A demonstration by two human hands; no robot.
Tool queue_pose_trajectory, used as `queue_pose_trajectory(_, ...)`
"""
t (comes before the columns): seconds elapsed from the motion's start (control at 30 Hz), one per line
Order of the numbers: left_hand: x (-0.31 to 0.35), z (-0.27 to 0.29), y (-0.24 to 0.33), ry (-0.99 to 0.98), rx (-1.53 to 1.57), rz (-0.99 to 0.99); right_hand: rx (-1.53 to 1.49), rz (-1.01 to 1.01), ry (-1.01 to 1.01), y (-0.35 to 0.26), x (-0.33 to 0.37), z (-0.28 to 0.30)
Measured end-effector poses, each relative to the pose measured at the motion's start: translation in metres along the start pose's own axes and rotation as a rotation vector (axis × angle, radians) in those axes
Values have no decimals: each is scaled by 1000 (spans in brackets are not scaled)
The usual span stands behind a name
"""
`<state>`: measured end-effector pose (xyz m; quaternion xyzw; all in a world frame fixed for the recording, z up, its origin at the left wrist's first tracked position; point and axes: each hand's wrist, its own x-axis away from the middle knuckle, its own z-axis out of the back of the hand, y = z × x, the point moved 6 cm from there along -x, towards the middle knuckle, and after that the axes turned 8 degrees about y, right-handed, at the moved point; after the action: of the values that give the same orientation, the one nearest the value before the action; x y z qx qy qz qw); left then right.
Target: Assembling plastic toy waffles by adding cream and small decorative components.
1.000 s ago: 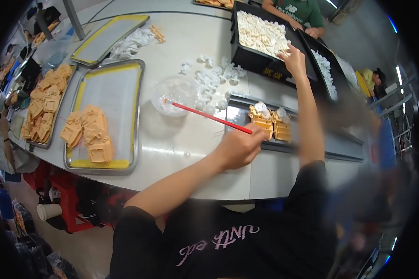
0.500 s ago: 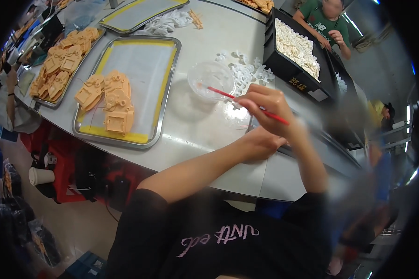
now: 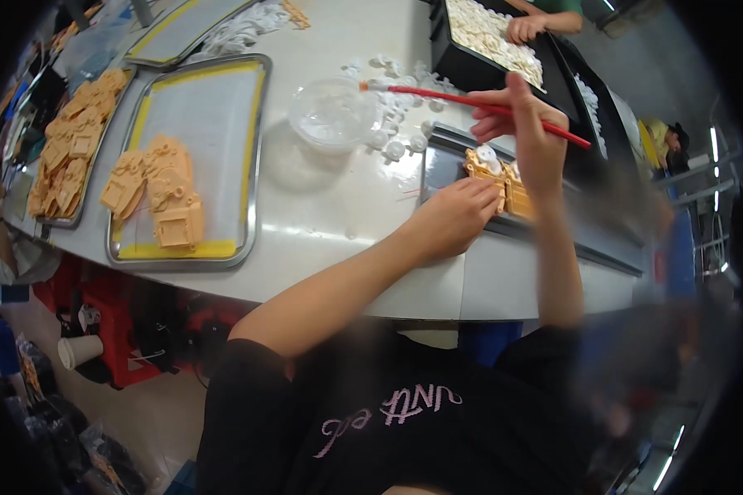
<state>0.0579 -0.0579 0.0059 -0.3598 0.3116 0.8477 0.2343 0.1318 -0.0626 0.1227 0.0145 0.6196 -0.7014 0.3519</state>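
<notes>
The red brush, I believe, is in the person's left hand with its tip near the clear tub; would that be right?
Not quite: the head view shows the red brush in the right hand; its tip is near the clear tub.

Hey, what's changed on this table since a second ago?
The right hand has left the black bin and taken over the red brush; its tip shifted toward the right side of the clear tub. The left hand, now without the brush, touches an orange part. The orange pieces on the left tray stayed put.
</notes>
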Motion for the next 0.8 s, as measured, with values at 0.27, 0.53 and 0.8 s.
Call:
queue_pose_trajectory(0.27,-3,11,9,20,-86,36,-3,-203,670,32,95,161)
queue_pose_trajectory(0.53,-6,7,7,27,-90,81,71,-256,672,55,136,168)
queue_pose_trajectory(0.8,-10,5,11,20,-94,77,154,-168,549,41,137,156)
